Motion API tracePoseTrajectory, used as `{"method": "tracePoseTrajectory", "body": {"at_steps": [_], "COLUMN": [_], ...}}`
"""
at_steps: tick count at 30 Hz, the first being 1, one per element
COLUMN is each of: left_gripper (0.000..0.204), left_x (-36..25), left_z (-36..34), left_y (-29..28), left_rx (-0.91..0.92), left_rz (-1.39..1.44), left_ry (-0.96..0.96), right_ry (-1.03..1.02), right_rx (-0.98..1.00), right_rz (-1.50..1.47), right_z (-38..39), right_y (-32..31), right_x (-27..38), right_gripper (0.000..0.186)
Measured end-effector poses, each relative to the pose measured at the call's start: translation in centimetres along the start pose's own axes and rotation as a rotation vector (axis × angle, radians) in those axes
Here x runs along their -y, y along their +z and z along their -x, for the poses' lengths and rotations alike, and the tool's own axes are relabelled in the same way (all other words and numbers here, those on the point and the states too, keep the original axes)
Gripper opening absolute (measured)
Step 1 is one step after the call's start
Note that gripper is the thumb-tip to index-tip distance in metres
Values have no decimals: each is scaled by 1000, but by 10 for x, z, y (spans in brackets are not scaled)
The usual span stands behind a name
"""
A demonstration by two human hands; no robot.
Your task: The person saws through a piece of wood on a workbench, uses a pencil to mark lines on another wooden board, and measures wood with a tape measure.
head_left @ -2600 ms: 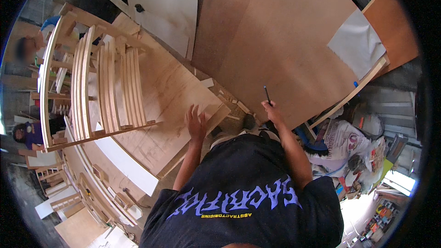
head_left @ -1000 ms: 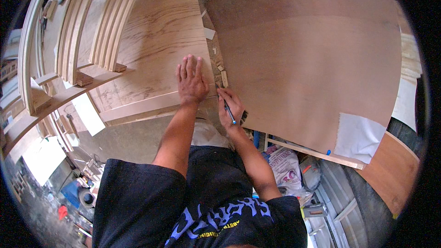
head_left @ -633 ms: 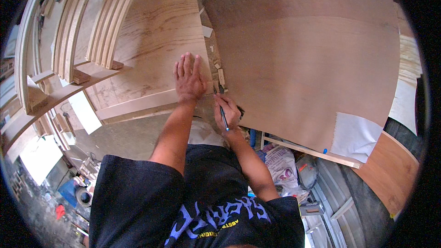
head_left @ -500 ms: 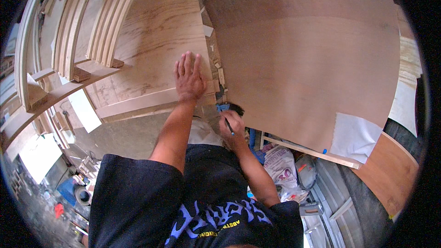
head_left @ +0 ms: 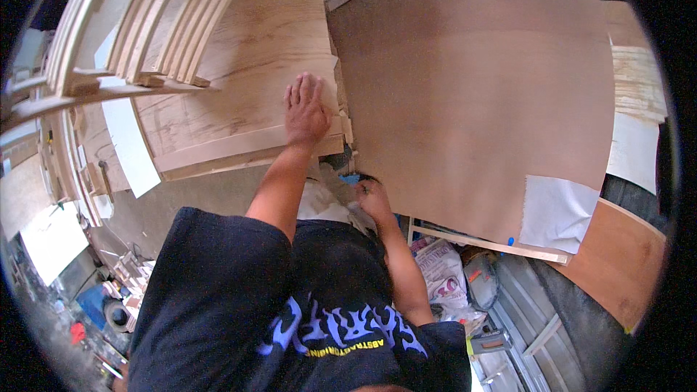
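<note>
My left hand [head_left: 306, 110] lies flat, fingers stretched, on a plywood panel [head_left: 247, 65] with dark grain. A wooden strip [head_left: 232, 147] runs along the panel's near edge, just below that hand. Closer to my body, my right hand [head_left: 373, 197] is closed, low in the gap between the panel and a large brown board [head_left: 472, 101]. A dark bit of the pen [head_left: 365, 189] shows at its fingers; most of it is hidden. Beside this hand are a small blue thing [head_left: 350, 178] and a dark patch that I cannot make out.
Slatted wooden frames [head_left: 149, 25] stand over the panel at left. A white sheet [head_left: 559, 212] and a small blue object [head_left: 510, 241] lie on the brown board's near right part. Below it are printed bags [head_left: 441, 272] and a grey metal frame [head_left: 526, 327].
My right hand has drawn slightly down and turned, so the pen, plain before, is now mostly hidden. My left hand stays flat on the panel. The whole view has shifted a little.
</note>
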State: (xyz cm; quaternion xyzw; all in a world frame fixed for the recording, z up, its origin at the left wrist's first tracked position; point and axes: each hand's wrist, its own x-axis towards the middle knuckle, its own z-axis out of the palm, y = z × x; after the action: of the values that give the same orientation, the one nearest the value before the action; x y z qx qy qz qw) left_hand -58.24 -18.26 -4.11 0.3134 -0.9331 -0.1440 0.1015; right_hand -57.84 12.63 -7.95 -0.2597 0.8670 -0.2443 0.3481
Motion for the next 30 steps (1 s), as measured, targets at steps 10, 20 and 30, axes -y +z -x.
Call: {"method": "tracePoseTrajectory", "body": {"at_steps": [10,20,30], "left_gripper": [51,27,27], "left_x": [52,277,423], "left_z": [61,265,233], "left_y": [-61,-164,-192], "left_rx": [-310,-599,-345], "left_rz": [314,428,578], "left_ry": [86,-734,-848], "right_ry": [338,-70,52], "right_rx": [-133,-18,345], "right_rz": [-238,83,425], "right_z": [-68,-52,-62], "right_y": [-6,62,99], "right_x": [50,114,213], "right_gripper": [40,43,36]}}
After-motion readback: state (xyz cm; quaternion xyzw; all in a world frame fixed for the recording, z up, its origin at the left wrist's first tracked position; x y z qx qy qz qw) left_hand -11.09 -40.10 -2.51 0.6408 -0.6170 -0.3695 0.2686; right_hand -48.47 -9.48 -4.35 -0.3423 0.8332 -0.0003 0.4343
